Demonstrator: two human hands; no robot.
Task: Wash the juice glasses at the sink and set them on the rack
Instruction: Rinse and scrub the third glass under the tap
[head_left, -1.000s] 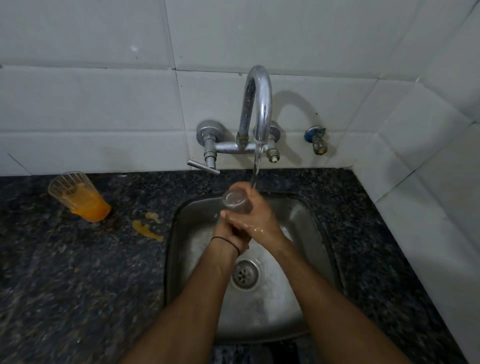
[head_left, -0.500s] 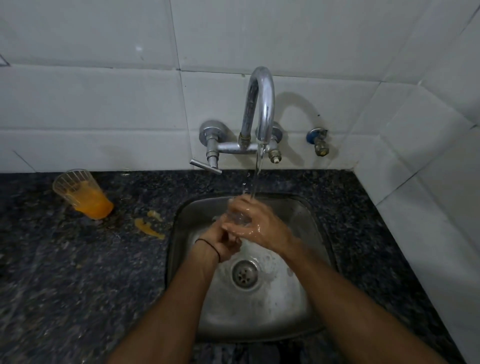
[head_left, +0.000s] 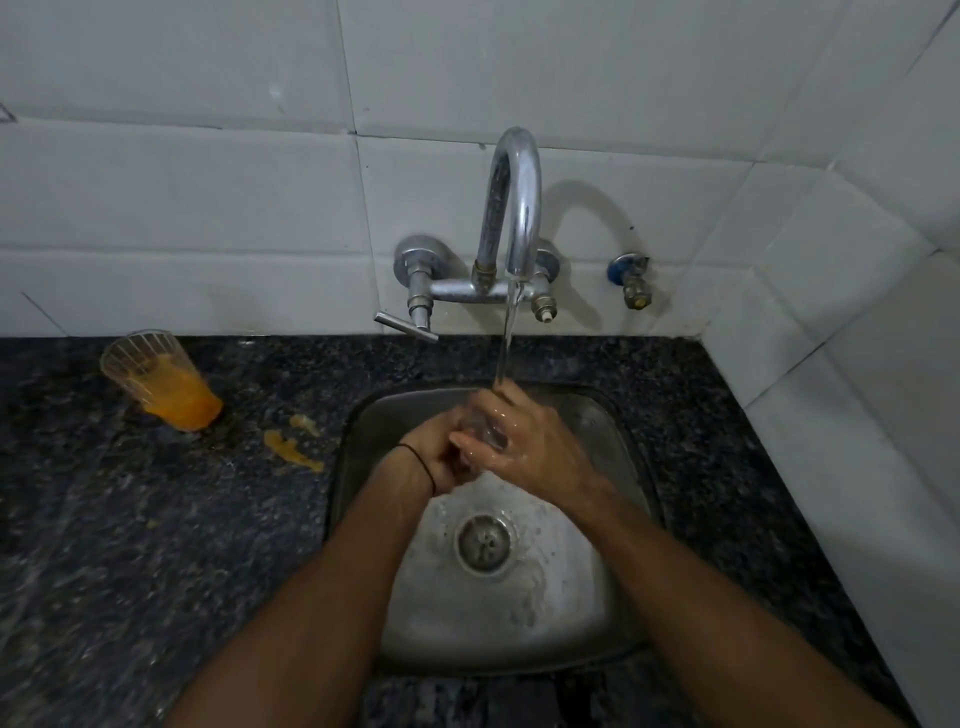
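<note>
A clear juice glass is held over the steel sink, mostly hidden between my two hands. My left hand grips its lower part, and my right hand wraps over it from the right, wet. Water runs from the chrome tap onto my right hand's fingers and the glass. A second ribbed glass with orange juice in it stands tilted on the dark counter at the far left. No rack is in view.
Two orange juice spills lie on the speckled granite counter between the second glass and the sink. The drain sits in the basin's middle. White tiled walls close in behind and on the right.
My hands and the glass have sunk a little lower into the basin, and my right hand has closed further over the glass. Water keeps running.
</note>
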